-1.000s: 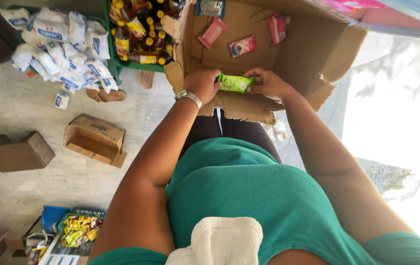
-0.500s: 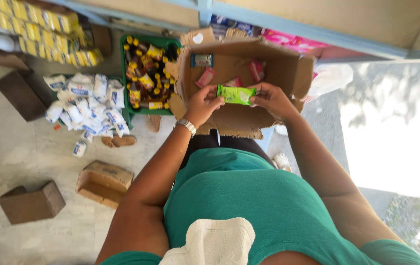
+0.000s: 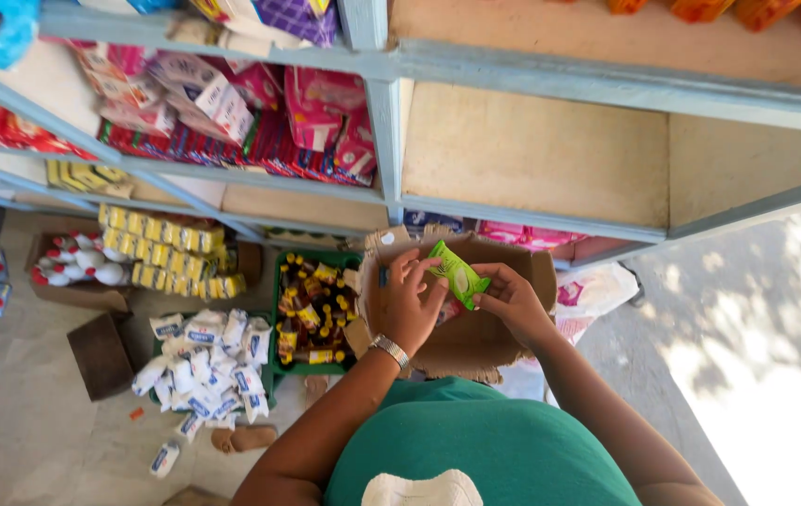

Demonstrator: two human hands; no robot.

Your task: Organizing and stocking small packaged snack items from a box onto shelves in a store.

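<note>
Head view: both hands [image 3: 461, 298] pinch green packet [image 3: 457, 273].

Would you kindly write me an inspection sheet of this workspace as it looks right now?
Surface: pale floor, part sunlit at right.
Job's things: green packet held above an open cardboard box.
Clutter: white pouches heaped on the floor; green crate of bottles; small brown box; yellow packs; white bottles with red caps.
Hands: left hand, watch on its wrist, and right hand both grip the packet.
Cables: nothing seen.
Surroundings: blue-framed shelves, pink and red packets at left, bare bay at right.
</note>
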